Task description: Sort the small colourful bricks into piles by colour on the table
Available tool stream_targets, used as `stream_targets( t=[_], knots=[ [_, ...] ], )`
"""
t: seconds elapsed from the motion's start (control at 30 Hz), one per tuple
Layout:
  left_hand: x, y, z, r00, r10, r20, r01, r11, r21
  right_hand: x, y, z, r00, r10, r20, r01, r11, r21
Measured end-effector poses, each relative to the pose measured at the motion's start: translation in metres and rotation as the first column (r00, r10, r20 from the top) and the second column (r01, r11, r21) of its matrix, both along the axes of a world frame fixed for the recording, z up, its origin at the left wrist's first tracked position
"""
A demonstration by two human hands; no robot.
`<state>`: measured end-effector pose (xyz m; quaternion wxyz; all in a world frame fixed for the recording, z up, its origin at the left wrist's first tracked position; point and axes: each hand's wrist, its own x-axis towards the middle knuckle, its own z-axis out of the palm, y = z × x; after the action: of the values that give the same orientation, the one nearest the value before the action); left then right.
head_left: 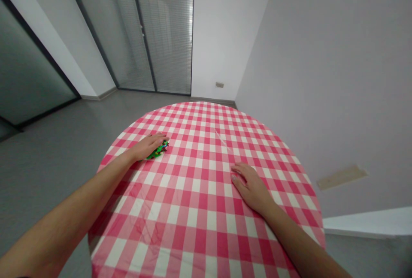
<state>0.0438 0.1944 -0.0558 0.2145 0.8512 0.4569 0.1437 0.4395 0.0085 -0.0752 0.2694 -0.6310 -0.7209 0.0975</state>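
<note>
My left hand (pixel 150 146) rests at the left side of the round table, with its fingers over a small, mostly green object (pixel 156 153) that carries yellow, blue and dark red bits. The palm and fingers hide part of this object, and its kind is too small to make out. To the right, my right hand (pixel 251 183) lies on the red and white checked tablecloth (pixel 193 198). Its fingers are loosely bent, thumb apart from the index finger, and nothing shows in it.
Beyond the table's far edge are a glass door with blinds (pixel 167 33) and a white wall with a socket (pixel 219 85). Another wall (pixel 322 76) runs close along the right. Grey floor (pixel 74 140) shows at the left.
</note>
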Motion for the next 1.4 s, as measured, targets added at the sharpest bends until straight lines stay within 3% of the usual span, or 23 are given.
stream_targets(
  t=[0.3,0.43,0.53,0.87,1.13,1.27,1.4],
  knots=[
    [0.021,-0.024,0.002,0.998,-0.037,0.052,0.039,0.999,-0.038,-0.001,0.000,0.002,1.000,0.006,-0.006,-0.006,0.999,-0.033],
    [0.033,-0.035,0.005,0.992,-0.114,0.056,0.117,0.992,-0.046,0.000,0.000,0.002,1.000,0.018,-0.022,-0.018,1.000,-0.008],
    [0.043,-0.043,0.006,0.977,-0.202,0.064,0.205,0.977,-0.054,0.000,0.000,0.001,1.000,0.021,-0.018,-0.021,1.000,-0.003],
    [0.084,-0.078,0.019,0.941,-0.332,0.074,0.338,0.934,-0.111,-0.001,0.000,0.005,1.000,0.012,-0.025,-0.013,0.999,-0.032],
    [0.111,-0.099,0.025,0.873,-0.457,0.172,0.483,0.861,-0.162,-0.001,-0.001,0.004,0.999,0.016,-0.039,-0.017,1.000,-0.020],
    [0.110,-0.101,0.028,0.860,-0.442,0.256,0.489,0.857,-0.163,0.000,0.000,0.001,0.999,0.032,-0.037,-0.031,0.999,0.013],
    [0.078,-0.092,0.027,0.915,-0.283,0.288,0.321,0.942,-0.093,0.002,0.001,-0.002,0.997,0.055,-0.045,-0.054,0.998,0.033]
  ],
)
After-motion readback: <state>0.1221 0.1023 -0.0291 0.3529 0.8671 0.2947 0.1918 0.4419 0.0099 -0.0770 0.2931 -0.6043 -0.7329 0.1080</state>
